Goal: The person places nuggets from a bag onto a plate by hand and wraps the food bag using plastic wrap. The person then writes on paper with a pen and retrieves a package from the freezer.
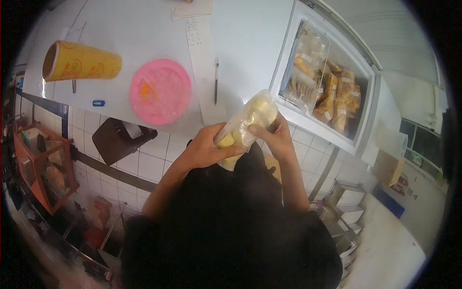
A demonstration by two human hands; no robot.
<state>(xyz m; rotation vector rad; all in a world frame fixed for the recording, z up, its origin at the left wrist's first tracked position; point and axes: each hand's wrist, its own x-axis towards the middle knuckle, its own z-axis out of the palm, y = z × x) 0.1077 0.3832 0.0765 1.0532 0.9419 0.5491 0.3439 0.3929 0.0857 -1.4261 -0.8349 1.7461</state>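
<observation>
A clear plastic bag (246, 126) with pale yellow pieces inside is held up in front of my body, just off the table's near edge. My left hand (210, 147) grips its lower left end, with the thumb lying across the front. Around the upper right side of the bag, my right hand (275, 138) is closed, its thumb pressed on the plastic. Most fingers of both hands are hidden behind the bag. To the left, on the white table (245, 43), lies a pink round plate (171, 103) with small orange bits under clear film.
A yellow roll (91, 62) lies at the table's left, near a small blue item (98, 103). A pen (216, 82) and a long paper strip (196, 48) are mid-table. At right, an open freezer (358, 139) holds bagged food. A dark brown stool (113, 144) stands below.
</observation>
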